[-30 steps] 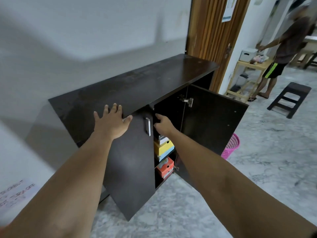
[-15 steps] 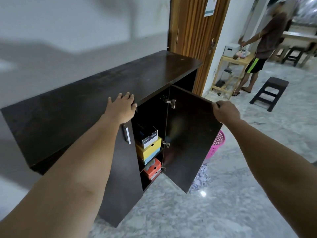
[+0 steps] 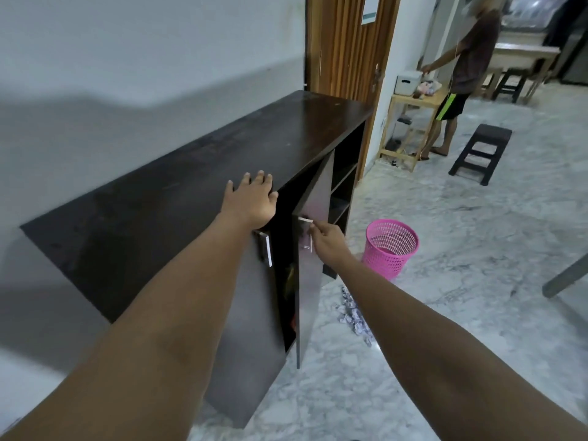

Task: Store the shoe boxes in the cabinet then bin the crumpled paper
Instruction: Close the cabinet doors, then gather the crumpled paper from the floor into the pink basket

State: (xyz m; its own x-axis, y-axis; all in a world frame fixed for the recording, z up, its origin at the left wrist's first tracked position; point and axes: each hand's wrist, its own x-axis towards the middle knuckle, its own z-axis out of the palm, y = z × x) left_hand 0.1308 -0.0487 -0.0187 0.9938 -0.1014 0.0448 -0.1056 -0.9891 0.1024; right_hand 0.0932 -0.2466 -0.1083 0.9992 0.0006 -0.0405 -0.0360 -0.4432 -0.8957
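My right hand [image 3: 326, 241] pinches the silver handle [image 3: 308, 232] of the cabinet's right door [image 3: 310, 281], which stands slightly ajar, with crumpled paper [image 3: 354, 318] on the floor just below. My left hand [image 3: 251, 202] lies flat, fingers spread, on the dark cabinet [image 3: 191, 198] top at its front edge. Beyond the paper stands the pink bin [image 3: 389, 251]; the shoe boxes barely show through the gap.
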